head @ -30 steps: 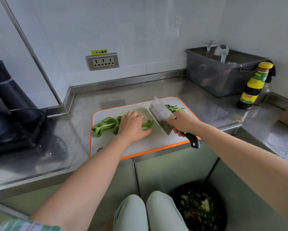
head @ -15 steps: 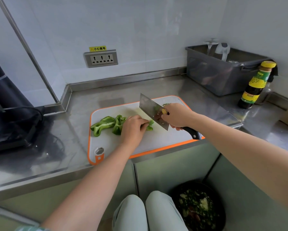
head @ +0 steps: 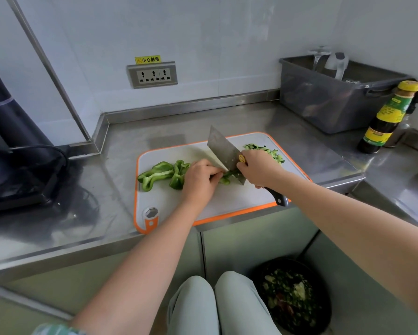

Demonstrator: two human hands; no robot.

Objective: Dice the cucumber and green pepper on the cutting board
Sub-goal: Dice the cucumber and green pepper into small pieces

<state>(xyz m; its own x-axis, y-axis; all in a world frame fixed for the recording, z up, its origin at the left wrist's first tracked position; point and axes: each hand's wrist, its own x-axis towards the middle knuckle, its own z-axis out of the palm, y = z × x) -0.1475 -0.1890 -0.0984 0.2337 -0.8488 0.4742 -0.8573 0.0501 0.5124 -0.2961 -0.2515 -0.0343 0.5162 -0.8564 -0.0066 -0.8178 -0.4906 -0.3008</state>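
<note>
A white cutting board (head: pixel 227 201) with an orange rim lies on the steel counter. Green pepper strips (head: pixel 159 174) lie on its left half. My left hand (head: pixel 199 180) presses a bunch of pepper strips down with curled fingers. My right hand (head: pixel 258 169) grips a cleaver (head: pixel 223 151) by its black handle, and the blade's edge is down on the pepper right beside my left fingertips. Diced cucumber (head: pixel 266 151) is piled at the board's far right corner, partly hidden behind my right hand.
A grey plastic tub (head: pixel 324 105) and a dark sauce bottle (head: pixel 386 117) with a yellow cap stand at the back right. A black appliance (head: pixel 9 146) with a cable sits at the left. A black bin (head: pixel 295 296) of scraps is on the floor by my knees.
The cleaver has moved left from the cucumber pile and come down on the pepper. My left hand curled its fingers and bunched the strips under it.
</note>
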